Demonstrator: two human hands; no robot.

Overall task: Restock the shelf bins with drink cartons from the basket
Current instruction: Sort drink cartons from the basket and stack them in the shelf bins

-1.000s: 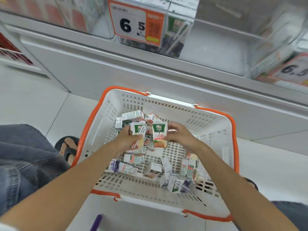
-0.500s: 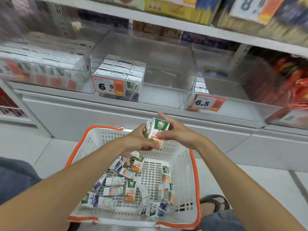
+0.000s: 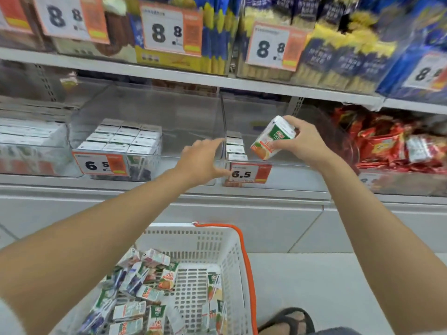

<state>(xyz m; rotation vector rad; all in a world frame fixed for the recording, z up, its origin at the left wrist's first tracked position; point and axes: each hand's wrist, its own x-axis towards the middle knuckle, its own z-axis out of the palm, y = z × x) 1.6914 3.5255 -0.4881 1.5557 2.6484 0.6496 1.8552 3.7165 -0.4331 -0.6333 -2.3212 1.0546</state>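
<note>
My right hand [image 3: 303,141] grips a green-and-orange juice carton [image 3: 272,139], tilted, in front of the right clear shelf bin [image 3: 290,170] marked 6.5. That bin holds a short row of cartons [image 3: 235,146] along its left wall. My left hand [image 3: 202,160] is open with spread fingers at the divider between the two bins and holds nothing. The middle clear bin [image 3: 188,122] has several white-topped cartons [image 3: 125,137] packed in its left half. Below, the white basket with an orange rim [image 3: 249,274] holds several loose cartons [image 3: 147,291].
An upper shelf [image 3: 169,73] carries snack packs with 8.8 price tags. Red snack bags [image 3: 387,146] fill the bin to the right. Another carton bin [image 3: 31,141] sits at the left. A sandalled foot [image 3: 287,320] rests on the white floor beside the basket.
Both hands rose from the basket to the shelf. The carton passed fully into my right hand and my left hand let go and opened. The view tilted up toward the bins.
</note>
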